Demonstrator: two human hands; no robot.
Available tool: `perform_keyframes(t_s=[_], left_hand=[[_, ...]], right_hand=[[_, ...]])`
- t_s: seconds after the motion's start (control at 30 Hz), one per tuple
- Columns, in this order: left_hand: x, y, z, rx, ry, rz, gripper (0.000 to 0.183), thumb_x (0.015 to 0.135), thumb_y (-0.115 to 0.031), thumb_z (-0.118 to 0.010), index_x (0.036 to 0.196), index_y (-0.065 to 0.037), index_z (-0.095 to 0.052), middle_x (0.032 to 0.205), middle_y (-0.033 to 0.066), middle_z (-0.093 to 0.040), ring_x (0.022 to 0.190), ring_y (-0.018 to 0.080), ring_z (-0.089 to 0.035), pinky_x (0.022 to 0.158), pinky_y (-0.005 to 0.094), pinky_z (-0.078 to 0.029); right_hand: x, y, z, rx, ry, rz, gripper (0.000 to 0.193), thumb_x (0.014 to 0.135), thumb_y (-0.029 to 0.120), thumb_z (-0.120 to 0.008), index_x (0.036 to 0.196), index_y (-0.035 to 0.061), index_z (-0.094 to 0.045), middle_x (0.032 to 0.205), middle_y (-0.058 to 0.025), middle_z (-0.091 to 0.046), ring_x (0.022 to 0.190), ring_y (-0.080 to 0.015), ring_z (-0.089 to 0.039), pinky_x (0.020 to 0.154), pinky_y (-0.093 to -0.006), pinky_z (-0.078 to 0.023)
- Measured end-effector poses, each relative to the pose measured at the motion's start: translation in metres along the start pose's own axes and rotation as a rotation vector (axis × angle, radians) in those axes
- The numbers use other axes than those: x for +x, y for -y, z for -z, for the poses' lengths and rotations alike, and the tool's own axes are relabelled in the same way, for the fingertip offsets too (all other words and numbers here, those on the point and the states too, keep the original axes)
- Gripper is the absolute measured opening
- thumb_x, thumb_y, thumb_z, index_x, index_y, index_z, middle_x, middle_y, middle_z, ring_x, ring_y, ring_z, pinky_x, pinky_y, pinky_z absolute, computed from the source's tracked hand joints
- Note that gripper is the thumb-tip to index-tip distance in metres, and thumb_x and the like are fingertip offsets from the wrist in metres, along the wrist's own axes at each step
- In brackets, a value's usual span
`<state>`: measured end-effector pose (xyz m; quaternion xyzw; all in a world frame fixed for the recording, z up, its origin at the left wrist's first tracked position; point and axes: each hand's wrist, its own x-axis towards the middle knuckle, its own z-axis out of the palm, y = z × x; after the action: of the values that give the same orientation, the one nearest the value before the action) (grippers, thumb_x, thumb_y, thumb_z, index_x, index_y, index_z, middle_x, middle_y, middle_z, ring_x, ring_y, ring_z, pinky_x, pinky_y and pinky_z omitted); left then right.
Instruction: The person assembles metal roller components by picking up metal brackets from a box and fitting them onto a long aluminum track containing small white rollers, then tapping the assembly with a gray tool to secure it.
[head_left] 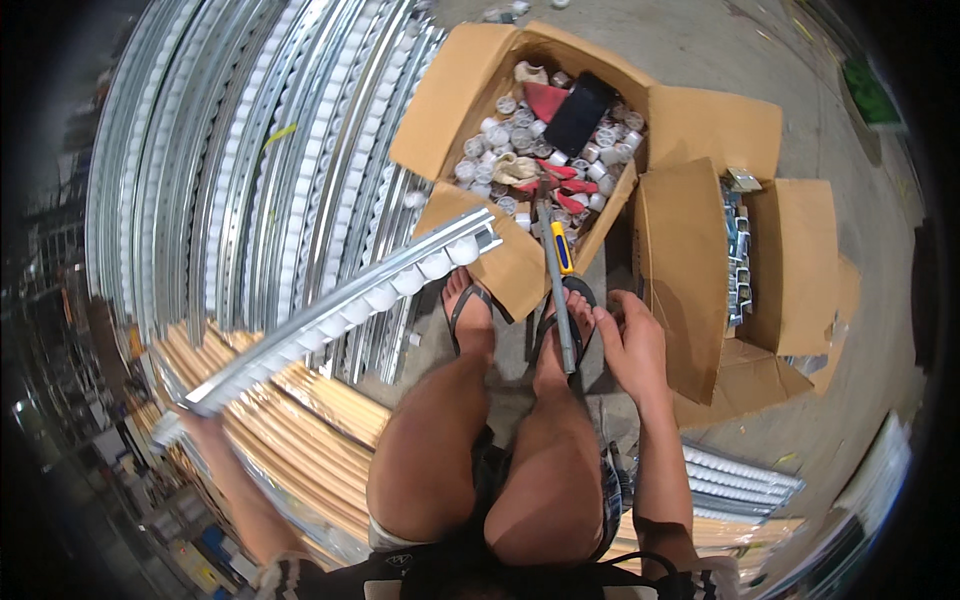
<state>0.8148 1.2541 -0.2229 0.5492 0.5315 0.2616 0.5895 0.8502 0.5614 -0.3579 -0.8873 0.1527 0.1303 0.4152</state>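
My left hand (pixel 203 428) is closed round the lower end of a metal roller track (pixel 345 300) with a row of white rollers; its fingers are mostly hidden beneath. The track slants up to the right, its far end over a flap of a cardboard box (pixel 467 85). Beside the second box, my right hand (pixel 638 350) holds nothing, thumb and fingers apart. Left of that hand, a hammer (pixel 556 285) with a grey shaft leans on the first box's near edge. A yellow and dark blue slim tool (pixel 562 248), perhaps a cutter, lies against it.
Loose white rollers (pixel 520 140), red-and-white gloves (pixel 570 185) and a black phone (pixel 580 112) lie in the first box. The second box (pixel 685 270) contains small metal parts (pixel 738 260). Many roller tracks (pixel 230 170) lie stacked left, above tan tubes (pixel 300 420). More tracks (pixel 735 485) lie lower right.
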Motion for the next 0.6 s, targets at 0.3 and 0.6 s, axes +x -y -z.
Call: perform_keyframes(t_s=[0.3,0.6], left_hand=[[0.028,0.297,0.101,0.034,-0.246,0.58,0.092,0.087,-0.081,-0.039,0.136,-0.004,-0.052,0.116,0.0163,-0.067,0.096,0.0351,-0.067,0.086,0.0488,-0.052],[0.003,0.338,0.049,0.373,-0.078,0.634,0.083,0.089,-0.075,-0.044,0.122,0.0,-0.055,0.105,0.0188,-0.066,0.089,0.0367,-0.064,0.081,0.0487,-0.05]], right_hand=[[-0.025,0.034,0.079,0.013,-0.283,0.149,0.027,0.092,0.018,-0.069,0.111,-0.0004,-0.065,0.086,-0.0118,-0.061,0.075,-0.0201,-0.06,0.067,-0.0319,-0.049],[0.031,-0.099,0.188,-0.236,-0.483,-0.204,0.032,0.095,0.025,-0.058,0.108,-0.0033,-0.065,0.09,-0.0217,-0.068,0.084,-0.0278,-0.066,0.079,-0.0391,-0.05]])
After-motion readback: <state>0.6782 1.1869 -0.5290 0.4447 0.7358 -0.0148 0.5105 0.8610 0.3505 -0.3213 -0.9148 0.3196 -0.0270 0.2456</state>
